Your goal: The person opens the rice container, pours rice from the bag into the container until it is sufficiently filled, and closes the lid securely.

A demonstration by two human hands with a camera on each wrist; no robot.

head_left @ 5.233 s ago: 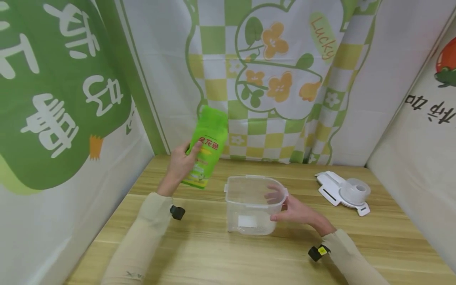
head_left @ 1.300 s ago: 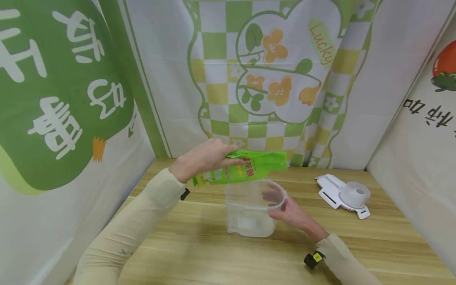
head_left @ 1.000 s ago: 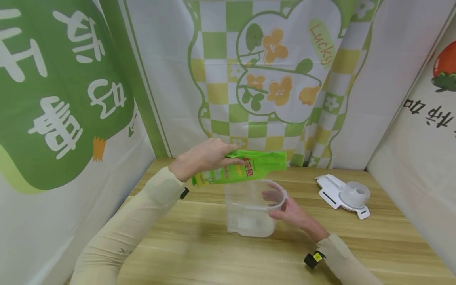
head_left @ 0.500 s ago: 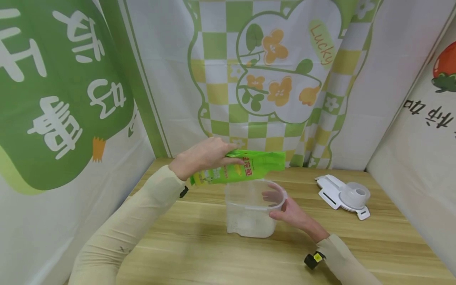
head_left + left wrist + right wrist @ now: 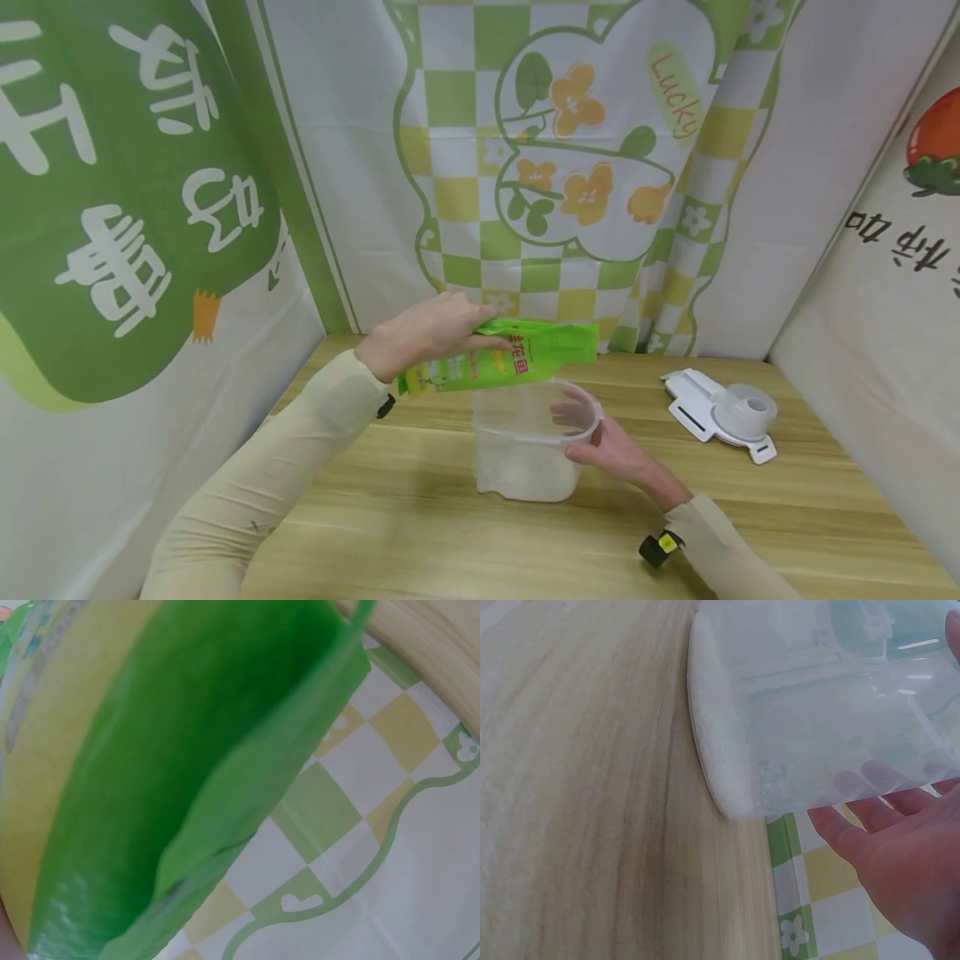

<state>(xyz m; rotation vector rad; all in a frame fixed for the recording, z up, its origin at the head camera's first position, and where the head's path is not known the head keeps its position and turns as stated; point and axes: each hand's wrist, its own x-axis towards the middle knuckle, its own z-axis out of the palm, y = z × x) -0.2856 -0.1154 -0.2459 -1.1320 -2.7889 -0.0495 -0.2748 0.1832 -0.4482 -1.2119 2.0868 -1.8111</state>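
Note:
My left hand (image 5: 431,333) grips a green plastic bag (image 5: 536,354) with red characters, tipped nearly on its side. Its right end hangs over the rim of a clear plastic container (image 5: 491,437) standing on the table. White grains (image 5: 724,750) cover the container's bottom, seen side-on in the right wrist view. My right hand (image 5: 618,454) holds the container's right side, thumb in front and fingers behind. The left wrist view is mostly filled by the bag's green and yellow surface (image 5: 150,772); the hand itself hardly shows there.
A white lid (image 5: 693,404) lies on the wooden table (image 5: 375,542) to the right, with a clear round cup (image 5: 746,408) on it. Printed cloth hangs (image 5: 465,200) behind the table and along both sides.
The bag was upright left of the container and has been brought over it and tipped. The white layer inside has grown thicker. My right hand keeps its hold on the container.

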